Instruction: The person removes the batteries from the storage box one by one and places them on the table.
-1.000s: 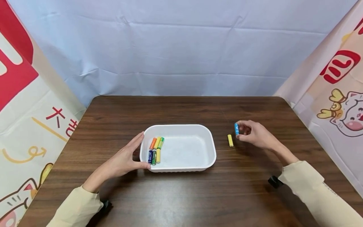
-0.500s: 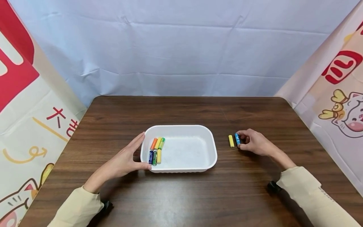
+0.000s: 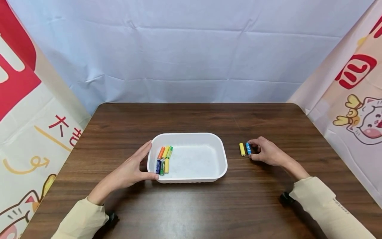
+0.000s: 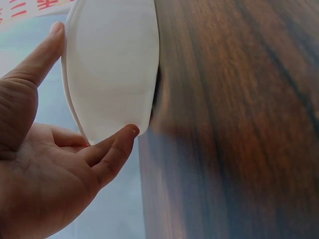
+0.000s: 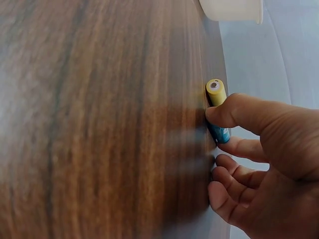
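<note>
My left hand (image 3: 131,169) grips the left end of a white plastic tray (image 3: 194,179), thumb on the near rim and fingers at the far corner. In the left wrist view, that hand (image 4: 55,164) spans the tray's end wall (image 4: 112,74). Inside the tray at its left lie several batteries in two rows, among them an orange battery (image 3: 161,152) and a dark blue one. Right of the tray, my right hand (image 3: 267,152) pinches a light blue battery (image 3: 248,149) by its ends, low at the table. Beside it, nearly parallel, lies a yellow battery (image 3: 242,149).
Everything stands on a dark wood-grain table (image 3: 191,209). A white cloth (image 3: 191,59) hangs behind the far edge, and printed cloths flank both sides. Black wrist devices sit under both sleeves.
My right hand has brought the light blue battery down and toward me, to the right side of the yellow battery on the table. The left hand and tray stay put.
</note>
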The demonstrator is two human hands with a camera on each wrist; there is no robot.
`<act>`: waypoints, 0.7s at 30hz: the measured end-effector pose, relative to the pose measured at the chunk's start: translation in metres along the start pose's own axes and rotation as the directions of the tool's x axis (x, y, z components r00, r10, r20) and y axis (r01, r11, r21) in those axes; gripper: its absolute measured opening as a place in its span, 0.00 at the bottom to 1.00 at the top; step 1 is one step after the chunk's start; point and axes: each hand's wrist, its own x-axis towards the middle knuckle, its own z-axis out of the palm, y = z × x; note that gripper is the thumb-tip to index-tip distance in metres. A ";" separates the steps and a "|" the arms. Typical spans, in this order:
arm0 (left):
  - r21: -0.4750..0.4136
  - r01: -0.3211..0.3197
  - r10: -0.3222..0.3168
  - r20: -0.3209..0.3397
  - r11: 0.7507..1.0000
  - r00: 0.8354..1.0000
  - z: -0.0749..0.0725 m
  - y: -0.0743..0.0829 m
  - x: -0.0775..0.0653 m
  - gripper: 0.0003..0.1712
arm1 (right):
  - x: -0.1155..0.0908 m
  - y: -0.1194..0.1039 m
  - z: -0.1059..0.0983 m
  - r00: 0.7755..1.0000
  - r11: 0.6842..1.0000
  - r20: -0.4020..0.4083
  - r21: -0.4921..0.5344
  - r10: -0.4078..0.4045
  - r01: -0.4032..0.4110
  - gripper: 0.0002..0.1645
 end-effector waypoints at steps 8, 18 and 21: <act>-0.002 -0.012 0.012 -0.003 1.000 1.000 0.000 -0.001 0.002 0.69 | -0.001 0.001 0.001 1.000 1.000 -0.007 -0.010 0.009 -0.009 0.32; 0.001 -0.007 0.008 -0.001 1.000 1.000 0.002 -0.001 0.000 0.69 | -0.004 0.001 0.001 1.000 1.000 -0.014 0.001 0.022 -0.022 0.39; -0.002 -0.007 0.007 -0.001 1.000 1.000 0.002 -0.001 0.001 0.69 | -0.007 0.001 -0.001 0.999 0.999 -0.015 0.031 0.034 -0.033 0.40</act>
